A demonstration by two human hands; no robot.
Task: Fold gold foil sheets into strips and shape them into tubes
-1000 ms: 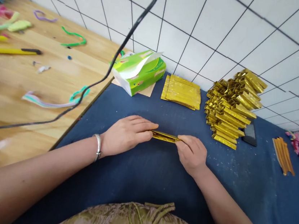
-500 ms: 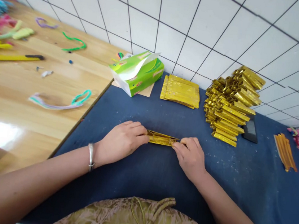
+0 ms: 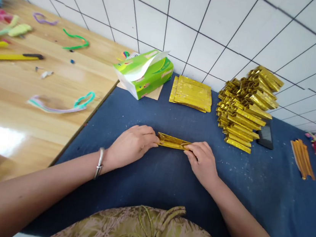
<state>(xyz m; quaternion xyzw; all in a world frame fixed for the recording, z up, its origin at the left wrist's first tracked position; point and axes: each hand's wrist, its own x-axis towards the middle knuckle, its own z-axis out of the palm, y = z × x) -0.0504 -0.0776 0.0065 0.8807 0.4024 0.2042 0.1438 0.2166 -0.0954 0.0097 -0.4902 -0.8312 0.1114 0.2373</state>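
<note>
Between my two hands is a strip of folded gold foil paper (image 3: 172, 141), shaped like a long shallow trough with its hollow facing up. My left hand (image 3: 134, 144) pinches its left end, and a silver bracelet (image 3: 100, 163) circles that wrist. At the right end, the fingers of my right hand (image 3: 202, 160) are closed on the paper's edge. Behind it lies a small stack of flat gold foil sheets (image 3: 194, 93). Farther right rises a pile of folded gold paper pieces (image 3: 244, 110), stacked in rows against the tiled wall.
A green tissue box (image 3: 148, 75) stands at the back of the dark blue mat (image 3: 149, 186). On the wooden table (image 3: 61, 83) at left lie pipe cleaners (image 3: 61, 108) and a yellow cutter (image 3: 12, 56). A black phone (image 3: 265, 135) and orange-brown strips (image 3: 303, 158) lie at right.
The gold foil paper's trough now looks wider open and its far side stands up more. My fingers have shifted slightly at both ends. The whole view has moved a little.
</note>
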